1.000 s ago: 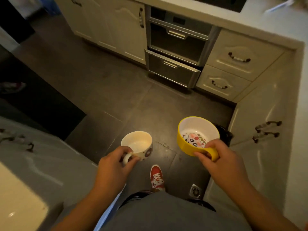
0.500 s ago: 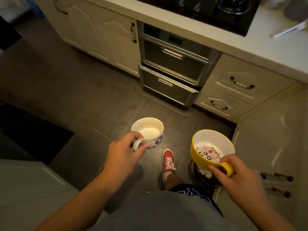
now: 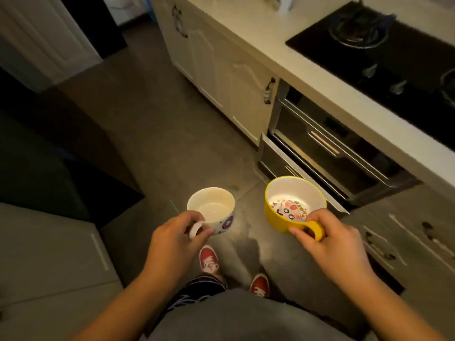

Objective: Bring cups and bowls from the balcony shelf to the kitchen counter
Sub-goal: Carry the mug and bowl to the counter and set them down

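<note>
Grey tiled floor under red shoes

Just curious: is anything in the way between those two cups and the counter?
Nothing visible. The white cup and yellow cup are carried over bare floor; the counter edge beside the stove looks free.

Views: one only, the head camera, so nothing is being shared with a second view.
Position: sitting on the person's head, above the torso and both forearms.
Direction: looking forward and steeply down, taking in the floor and the red shoes almost directly below.
Nearness: the left hand and right hand are filling the lower middle, close to the lens.
Framing: the wide lens is bending the counter and hob diagonally across the upper right; a doorway is showing at the upper left.
</note>
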{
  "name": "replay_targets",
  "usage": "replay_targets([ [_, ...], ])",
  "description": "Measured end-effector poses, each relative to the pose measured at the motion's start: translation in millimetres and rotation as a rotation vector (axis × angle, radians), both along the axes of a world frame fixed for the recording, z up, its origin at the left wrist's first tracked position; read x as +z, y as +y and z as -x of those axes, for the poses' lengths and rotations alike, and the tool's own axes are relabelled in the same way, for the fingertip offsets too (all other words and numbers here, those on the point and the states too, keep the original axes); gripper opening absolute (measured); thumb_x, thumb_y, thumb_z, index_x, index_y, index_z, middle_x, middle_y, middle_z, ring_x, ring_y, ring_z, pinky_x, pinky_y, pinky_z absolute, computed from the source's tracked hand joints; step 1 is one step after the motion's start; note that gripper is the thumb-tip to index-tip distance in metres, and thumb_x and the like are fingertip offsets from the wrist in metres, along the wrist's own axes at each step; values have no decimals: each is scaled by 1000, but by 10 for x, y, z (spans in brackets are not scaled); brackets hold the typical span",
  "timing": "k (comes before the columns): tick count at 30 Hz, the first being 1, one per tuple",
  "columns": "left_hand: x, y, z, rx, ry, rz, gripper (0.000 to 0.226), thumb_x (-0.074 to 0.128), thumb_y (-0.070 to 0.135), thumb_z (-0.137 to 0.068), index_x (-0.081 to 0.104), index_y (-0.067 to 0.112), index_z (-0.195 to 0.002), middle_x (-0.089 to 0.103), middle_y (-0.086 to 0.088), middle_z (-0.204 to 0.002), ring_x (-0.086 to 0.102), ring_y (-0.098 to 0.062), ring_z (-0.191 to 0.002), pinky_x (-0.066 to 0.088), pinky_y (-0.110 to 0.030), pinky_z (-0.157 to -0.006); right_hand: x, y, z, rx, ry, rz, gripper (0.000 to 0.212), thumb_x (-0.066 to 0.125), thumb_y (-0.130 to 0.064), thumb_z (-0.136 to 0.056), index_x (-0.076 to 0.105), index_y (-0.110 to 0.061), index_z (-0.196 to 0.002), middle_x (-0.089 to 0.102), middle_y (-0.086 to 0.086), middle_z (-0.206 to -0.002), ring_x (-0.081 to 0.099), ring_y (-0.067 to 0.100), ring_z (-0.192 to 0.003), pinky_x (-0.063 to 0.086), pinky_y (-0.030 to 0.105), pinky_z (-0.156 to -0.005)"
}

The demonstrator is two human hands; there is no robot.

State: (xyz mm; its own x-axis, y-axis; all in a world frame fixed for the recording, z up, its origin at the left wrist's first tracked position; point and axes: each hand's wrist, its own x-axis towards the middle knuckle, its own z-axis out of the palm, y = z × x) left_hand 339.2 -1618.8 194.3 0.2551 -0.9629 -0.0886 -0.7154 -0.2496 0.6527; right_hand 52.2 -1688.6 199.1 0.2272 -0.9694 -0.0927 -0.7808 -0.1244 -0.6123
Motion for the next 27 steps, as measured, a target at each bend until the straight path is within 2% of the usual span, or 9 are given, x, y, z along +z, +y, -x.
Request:
replay_targets([
  [2,-12,-151,-207,65,-5,1,28,79,33,-76,56,43,-89,57,26,-88,55,11,-76,50,-14,-63,-18,-397,-287,54,9,35,33,66,-53,-71,59,-25,-87,73,-4,-84,70,17,-76,58,33,-55],
  [6,-106,-514,-717,167,-4,-16,30,80,31,-75,56,42,-90,50,35,-86,53,13,-75,45,-8,-62,-69,-1105,-947,124,31,70,32,73,-44,-72,61,-19,-88,73,-1,-83,69,21,-76,58,39,-59],
  [8,-153,-752,-1015,198,15,-21,28,80,30,-76,57,41,-89,56,28,-86,54,11,-76,44,-8,-63,-83,-1390,-1245,135,41,109,33,74,-43,-71,62,-17,-89,73,0,-82,69,22,-73,58,39,-55],
  [11,-187,-1160,-1452,190,11,-23,26,79,30,-77,58,40,-89,59,22,-89,54,11,-77,45,-8,-64,-80,-1726,-1554,125,48,141,34,75,-44,-71,61,-18,-88,72,-3,-78,67,16,-65,51,23,-47],
  [13,-160,-1472,-1686,143,-1,-11,24,79,31,-77,59,39,-90,60,23,-88,57,9,-77,47,-9,-64,-55,-1900,-1675,109,33,144,39,64,-55,-72,61,-20,-87,70,-6,-78,64,11,-63,45,13,-47],
  [15,-117,-1825,-1862,104,-13,0,21,79,31,-78,62,34,-89,62,20,-85,61,1,-74,49,-14,-62,-28,-2058,-1747,92,25,147,43,55,-62,-71,61,-21,-85,69,-8,-75,63,9,-60,43,11,-46],
  [21,-84,-2896,-2014,50,77,14,19,78,33,-77,60,37,-83,67,15,-80,63,-4,-76,51,-25,-62,0,-2472,-1737,-35,64,80,35,59,-61,-69,58,-28,-82,60,-18,-65,60,3,-55,38,4,-45],
  [25,-134,-3603,-1962,-10,130,0,21,76,36,-78,58,47,-80,65,23,-79,61,6,-81,44,-7,-53,-67,-2844,-1704,-120,120,-31,25,72,-52,-68,57,-35,-78,65,-16,-70,60,0,-62,44,15,-48],
  [27,-116,-3972,-1926,-74,123,22,29,78,32,-79,54,49,-78,62,27,-83,63,6,-77,44,0,-58,-135,-3083,-1703,-124,134,-67,26,79,-43,-67,56,-38,-79,64,-16,-75,61,1,-65,47,16,-52],
])
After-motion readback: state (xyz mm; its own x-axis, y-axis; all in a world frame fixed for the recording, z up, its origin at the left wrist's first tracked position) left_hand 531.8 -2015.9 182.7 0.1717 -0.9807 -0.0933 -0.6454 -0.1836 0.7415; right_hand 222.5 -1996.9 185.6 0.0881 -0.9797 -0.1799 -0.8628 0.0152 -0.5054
